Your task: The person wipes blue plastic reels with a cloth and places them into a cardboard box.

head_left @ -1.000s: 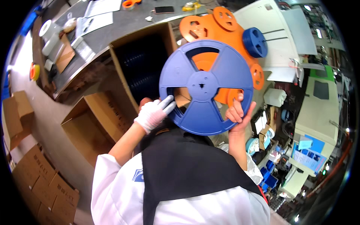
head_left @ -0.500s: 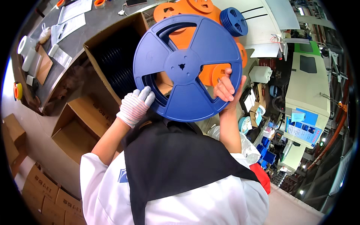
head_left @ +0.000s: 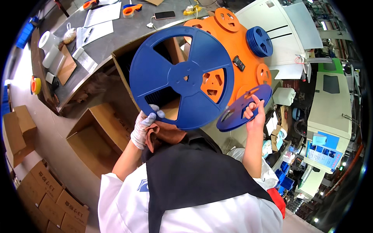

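Note:
My left hand, in a pale striped glove, grips the lower left rim of a large blue reel disc. The disc faces me, with wide cut-outs round its hub. A brown cloth hangs beside that hand, below the disc; whether the fingers pinch it too is hard to tell. My bare right hand holds a second blue reel disc, tilted nearly edge-on, apart from the first, its fingers through a cut-out. Behind them sits an orange round table bearing small orange discs.
An open cardboard box with dark reels inside stands behind the left disc; another open box is lower left. Small blue discs and a black handheld device are at the orange table. A grey workbench carries papers, tape and a phone.
The blue discs, stacked together before, are now apart: one stays in my left hand, the other has moved right and tilted in my right. The brown cloth has come into view.

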{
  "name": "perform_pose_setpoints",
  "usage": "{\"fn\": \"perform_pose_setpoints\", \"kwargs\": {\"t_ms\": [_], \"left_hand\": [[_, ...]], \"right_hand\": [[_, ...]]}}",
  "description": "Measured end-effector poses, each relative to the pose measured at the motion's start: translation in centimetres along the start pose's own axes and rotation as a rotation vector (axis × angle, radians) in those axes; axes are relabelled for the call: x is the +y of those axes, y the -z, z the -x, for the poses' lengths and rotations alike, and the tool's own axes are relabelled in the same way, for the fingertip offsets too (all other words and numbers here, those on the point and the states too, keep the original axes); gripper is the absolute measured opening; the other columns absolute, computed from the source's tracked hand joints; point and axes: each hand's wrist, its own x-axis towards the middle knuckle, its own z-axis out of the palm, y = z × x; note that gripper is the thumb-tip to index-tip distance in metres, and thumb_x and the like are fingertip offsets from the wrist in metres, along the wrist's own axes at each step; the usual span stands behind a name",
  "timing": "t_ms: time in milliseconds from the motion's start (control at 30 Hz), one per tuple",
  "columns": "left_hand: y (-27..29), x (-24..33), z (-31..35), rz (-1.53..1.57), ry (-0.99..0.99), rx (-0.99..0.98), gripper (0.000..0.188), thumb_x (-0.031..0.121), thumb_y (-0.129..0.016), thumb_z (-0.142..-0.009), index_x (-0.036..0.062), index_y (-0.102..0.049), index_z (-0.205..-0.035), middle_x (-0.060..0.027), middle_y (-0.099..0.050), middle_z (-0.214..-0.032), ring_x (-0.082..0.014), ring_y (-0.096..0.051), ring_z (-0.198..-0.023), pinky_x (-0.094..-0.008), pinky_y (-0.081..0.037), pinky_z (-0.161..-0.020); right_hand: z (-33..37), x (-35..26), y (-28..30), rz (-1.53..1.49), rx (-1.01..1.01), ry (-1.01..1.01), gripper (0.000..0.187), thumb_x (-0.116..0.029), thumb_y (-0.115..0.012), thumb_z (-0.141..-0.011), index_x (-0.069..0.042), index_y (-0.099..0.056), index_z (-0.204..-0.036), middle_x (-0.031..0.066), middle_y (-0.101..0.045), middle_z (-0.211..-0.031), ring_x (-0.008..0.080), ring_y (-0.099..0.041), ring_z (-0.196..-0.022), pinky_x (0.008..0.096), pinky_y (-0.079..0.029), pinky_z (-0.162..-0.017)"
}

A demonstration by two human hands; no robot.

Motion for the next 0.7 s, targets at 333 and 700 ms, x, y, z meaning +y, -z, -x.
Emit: {"fn": "perform_pose_setpoints", "kwargs": {"t_ms": [333, 700], "left_hand": [[0.5, 1.5, 1.7, 0.117, 0.044, 0.094, 0.033, 0.017, -0.069, -0.082, 0.0082, -0.055, -0.111, -0.0079, -0.062, -0.093, -0.0205, -0.06, -0.089, -0.033, -0.05, -0.082], [2.0, 1.3, 2.3, -0.064, -0.112, 0.267, 0.023, 0.013, -0.061, -0.088, 0.0062, -0.057, -0.11, -0.0088, -0.063, -0.095, -0.0189, -0.061, -0.088, -0.0305, -0.049, -0.08]], "right_hand": [[-0.1, 2.3, 0.7, -0.078, -0.15, -0.17, 0.038, -0.041, -0.044, -0.097, -0.007, -0.055, -0.11, 0.003, -0.058, -0.079, 0.0106, -0.051, -0.057, 0.0209, -0.036, -0.042], [0.4, 3.7, -1.6, 0.285, 0.083, -0.169, 0.055, -0.064, -0.04, -0.089, -0.011, -0.055, -0.096, -0.0012, -0.054, -0.097, 0.0208, -0.061, -0.093, 0.0223, -0.038, -0.046]]}}
